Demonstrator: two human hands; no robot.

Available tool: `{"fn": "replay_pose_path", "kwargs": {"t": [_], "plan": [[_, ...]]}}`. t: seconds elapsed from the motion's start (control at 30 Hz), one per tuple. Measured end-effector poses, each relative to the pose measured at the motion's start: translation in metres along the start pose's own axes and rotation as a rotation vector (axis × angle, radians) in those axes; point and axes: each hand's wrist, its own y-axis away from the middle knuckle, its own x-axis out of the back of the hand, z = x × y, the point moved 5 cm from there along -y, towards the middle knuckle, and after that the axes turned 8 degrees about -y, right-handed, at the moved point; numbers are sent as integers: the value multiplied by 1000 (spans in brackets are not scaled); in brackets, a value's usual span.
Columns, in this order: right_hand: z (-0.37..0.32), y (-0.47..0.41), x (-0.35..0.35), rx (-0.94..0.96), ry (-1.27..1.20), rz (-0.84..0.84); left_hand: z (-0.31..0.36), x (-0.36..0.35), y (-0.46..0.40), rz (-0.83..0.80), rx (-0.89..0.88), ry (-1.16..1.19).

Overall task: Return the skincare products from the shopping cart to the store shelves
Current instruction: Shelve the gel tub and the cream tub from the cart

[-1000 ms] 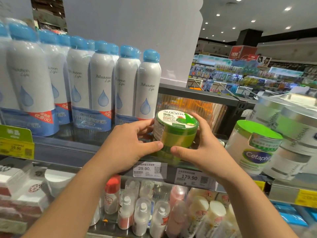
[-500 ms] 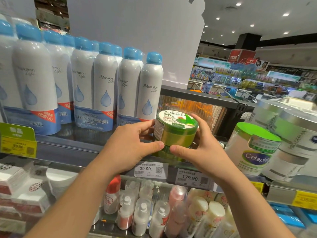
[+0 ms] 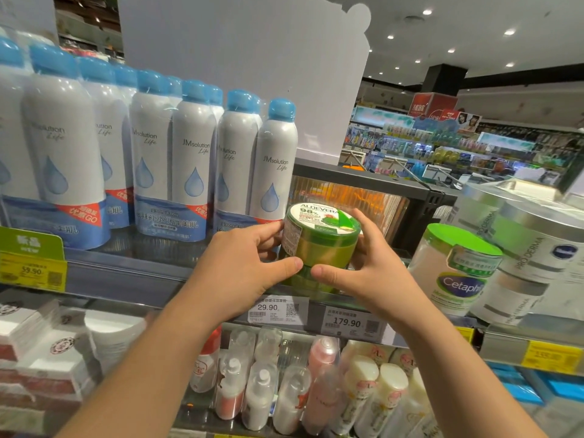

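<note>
Both hands curled round a green aloe vera jar point(image 3: 319, 245): left hand point(image 3: 243, 270) on its left side, thumb pressed across the front, fingers wrapped behind beside the label; right hand point(image 3: 373, 273) on the right, thumb along the lower front, fingers bent over the lid's far rim. Thumb tips near each other, not touching. Jar upright at the front edge of the shelf point(image 3: 126, 273), atop another green jar of the same kind (only partly visible below), right above the 29.90 price tag point(image 3: 275, 309). Just left, a row of blue-capped spray cans point(image 3: 196, 159); to the right, a green-lidded Cetaphil tub point(image 3: 455, 273). Below, small pump bottles point(image 3: 259, 396). Beyond, blurred store aisles under ceiling spotlights.
</note>
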Motion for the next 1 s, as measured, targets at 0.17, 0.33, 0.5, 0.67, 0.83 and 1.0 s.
{"fn": "replay_pose_path", "kwargs": {"t": [0.17,0.33,0.5,0.67,0.83,1.0], "plan": [[-16,12,-2,48,-49,203,-5,9,9,111,-15,120],[-21,40,-7,144,-94,435,-10,15,23,127,-99,312],[-14,71,-17,214,-206,603,-15,12,39,87,-189,536],[-6,117,-17,255,-407,723,-1,-4,63,-45,-250,756],[3,180,-1,156,-450,726,35,-50,102,-379,-285,824],[20,254,37,30,-368,717,83,-118,139,-619,-294,811]]}}
